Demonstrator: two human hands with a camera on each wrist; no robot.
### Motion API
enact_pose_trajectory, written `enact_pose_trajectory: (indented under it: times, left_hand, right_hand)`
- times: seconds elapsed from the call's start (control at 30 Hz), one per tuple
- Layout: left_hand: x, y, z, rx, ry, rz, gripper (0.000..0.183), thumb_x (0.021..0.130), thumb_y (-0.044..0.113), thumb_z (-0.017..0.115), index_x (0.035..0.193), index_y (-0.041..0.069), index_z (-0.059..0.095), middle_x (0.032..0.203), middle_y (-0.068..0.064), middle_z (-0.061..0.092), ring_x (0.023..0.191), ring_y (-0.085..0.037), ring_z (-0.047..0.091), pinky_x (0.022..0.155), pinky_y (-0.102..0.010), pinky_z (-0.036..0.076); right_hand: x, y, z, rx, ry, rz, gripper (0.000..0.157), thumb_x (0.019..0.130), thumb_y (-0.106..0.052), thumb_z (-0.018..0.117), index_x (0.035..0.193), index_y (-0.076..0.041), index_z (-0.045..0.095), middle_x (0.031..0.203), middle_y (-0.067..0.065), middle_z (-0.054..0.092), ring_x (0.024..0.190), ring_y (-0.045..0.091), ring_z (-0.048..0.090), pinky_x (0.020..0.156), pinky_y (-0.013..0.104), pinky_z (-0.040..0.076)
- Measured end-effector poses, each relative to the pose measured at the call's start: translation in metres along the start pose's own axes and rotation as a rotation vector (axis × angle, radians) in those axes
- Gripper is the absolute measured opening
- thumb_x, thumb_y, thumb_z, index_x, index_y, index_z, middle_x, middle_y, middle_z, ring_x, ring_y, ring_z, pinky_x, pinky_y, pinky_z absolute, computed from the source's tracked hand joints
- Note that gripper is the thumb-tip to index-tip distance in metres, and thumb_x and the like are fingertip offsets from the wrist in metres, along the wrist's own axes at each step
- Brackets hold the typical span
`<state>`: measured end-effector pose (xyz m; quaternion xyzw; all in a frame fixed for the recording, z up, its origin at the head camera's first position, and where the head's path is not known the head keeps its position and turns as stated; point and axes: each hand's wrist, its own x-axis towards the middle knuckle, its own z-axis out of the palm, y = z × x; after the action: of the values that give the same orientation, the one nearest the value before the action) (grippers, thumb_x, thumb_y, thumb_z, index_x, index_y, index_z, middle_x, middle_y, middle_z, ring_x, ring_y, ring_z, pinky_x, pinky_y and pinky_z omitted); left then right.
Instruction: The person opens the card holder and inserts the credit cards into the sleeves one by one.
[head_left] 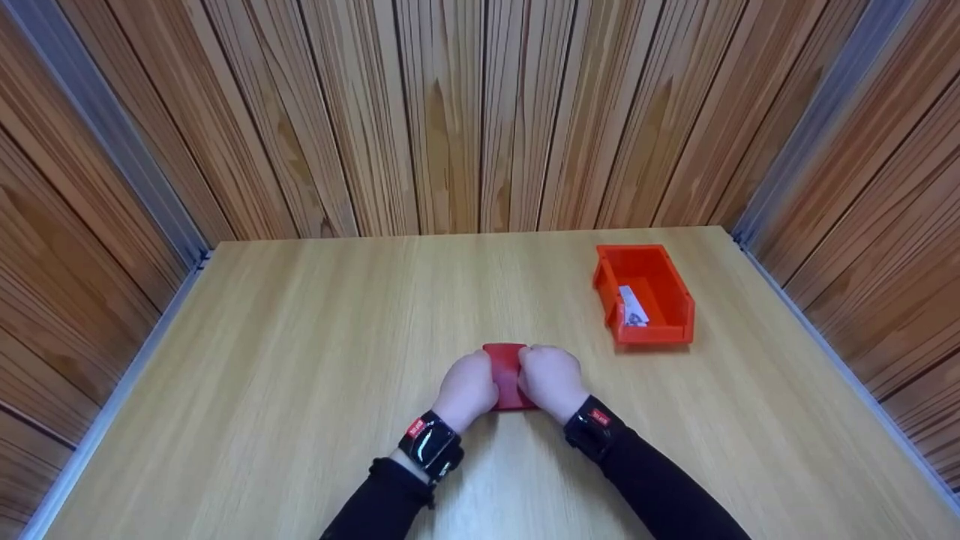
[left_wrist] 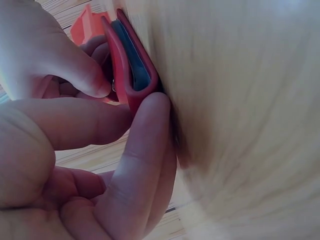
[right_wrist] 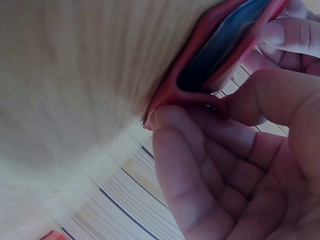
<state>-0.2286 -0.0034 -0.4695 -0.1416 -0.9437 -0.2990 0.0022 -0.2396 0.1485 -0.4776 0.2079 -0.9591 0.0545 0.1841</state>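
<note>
In the middle of the table, both hands hold a small red wallet point(head_left: 508, 379), folded over, with dark inner sleeves between its covers. On its left side, my left hand point(head_left: 466, 390) pinches the edge between thumb and fingers, as the left wrist view shows with the wallet point(left_wrist: 121, 55) close to the tabletop. From the right, my right hand point(head_left: 553, 381) grips the opposite edge; its thumb and curled fingers meet at a flap of the wallet point(right_wrist: 172, 92) in the right wrist view. A small metallic bit shows by the flap. The palms hide parts of the cover.
An orange-red open bin point(head_left: 667, 330) stands at the back right of the table, with a white printed slip point(head_left: 632, 304) lying in it. Wood-plank walls point(head_left: 450, 112) enclose the table at the back and both sides, with grey metal strips point(head_left: 127, 375) along its side edges.
</note>
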Motion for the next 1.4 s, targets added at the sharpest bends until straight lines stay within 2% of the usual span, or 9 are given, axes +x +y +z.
enact_pose_trajectory:
  times: [0.17, 0.4, 0.67, 0.9, 1.13, 1.23, 1.4]
  left_hand:
    - [0.002, 0.001, 0.000, 0.018, -0.010, 0.000, 0.009, 0.083, -0.005, 0.058, 0.088, 0.001, 0.064, 0.087, -0.012, 0.065, 0.083, -0.028, 0.060, 0.081, -0.042, 0.049]
    - [0.002, 0.002, -0.001, 0.023, -0.037, -0.027, 0.013, 0.085, -0.006, 0.057, 0.095, -0.002, 0.064, 0.091, -0.013, 0.065, 0.085, -0.027, 0.061, 0.082, -0.042, 0.049]
    - [0.001, 0.001, 0.000, 0.066, 0.006, 0.028, 0.010, 0.081, -0.006, 0.059, 0.089, 0.000, 0.064, 0.088, -0.013, 0.065, 0.083, -0.029, 0.062, 0.080, -0.041, 0.050]
    - [0.001, 0.003, 0.001, 0.064, -0.017, 0.003, 0.013, 0.084, -0.005, 0.058, 0.096, -0.003, 0.065, 0.093, -0.015, 0.066, 0.088, -0.030, 0.063, 0.084, -0.041, 0.050]
    - [0.002, 0.003, 0.001, 0.090, -0.007, 0.014, 0.012, 0.084, -0.004, 0.060, 0.094, -0.002, 0.064, 0.093, -0.015, 0.066, 0.088, -0.029, 0.063, 0.084, -0.041, 0.050]
    - [0.002, 0.004, 0.000, 0.095, -0.004, 0.021, 0.013, 0.082, -0.004, 0.060, 0.094, -0.002, 0.064, 0.092, -0.015, 0.066, 0.087, -0.029, 0.063, 0.083, -0.041, 0.050]
    - [0.002, 0.002, 0.000, 0.058, -0.008, 0.010, 0.017, 0.082, -0.006, 0.060, 0.098, -0.003, 0.065, 0.093, -0.015, 0.067, 0.088, -0.029, 0.063, 0.082, -0.042, 0.050]
  right_hand:
    - [0.001, 0.002, -0.001, 0.023, -0.025, 0.005, 0.014, 0.078, -0.005, 0.067, 0.068, -0.005, 0.057, 0.061, 0.009, 0.056, 0.056, 0.029, 0.059, 0.049, 0.042, 0.047]
    - [0.001, 0.005, 0.000, 0.051, -0.003, -0.002, 0.018, 0.077, -0.005, 0.068, 0.066, -0.007, 0.055, 0.059, 0.007, 0.054, 0.055, 0.029, 0.057, 0.047, 0.043, 0.045]
    - [0.001, 0.008, 0.001, 0.093, 0.007, -0.023, 0.020, 0.077, -0.005, 0.069, 0.065, -0.008, 0.053, 0.058, 0.006, 0.050, 0.054, 0.029, 0.055, 0.048, 0.042, 0.043]
    - [0.001, 0.011, 0.002, 0.123, 0.001, -0.022, 0.022, 0.076, -0.006, 0.069, 0.065, -0.009, 0.050, 0.057, 0.004, 0.047, 0.054, 0.027, 0.052, 0.049, 0.041, 0.041]
    - [0.001, 0.014, -0.002, 0.162, -0.034, -0.014, 0.025, 0.077, -0.006, 0.068, 0.063, -0.011, 0.048, 0.056, 0.000, 0.042, 0.053, 0.024, 0.048, 0.049, 0.037, 0.037]
    - [0.002, 0.016, -0.005, 0.211, -0.070, 0.015, 0.025, 0.078, -0.004, 0.066, 0.063, -0.012, 0.048, 0.057, -0.002, 0.039, 0.054, 0.021, 0.045, 0.051, 0.034, 0.034]
    - [0.002, 0.021, -0.007, 0.303, -0.159, 0.116, 0.023, 0.082, -0.004, 0.065, 0.066, -0.013, 0.051, 0.060, -0.004, 0.039, 0.058, 0.017, 0.041, 0.057, 0.032, 0.032]
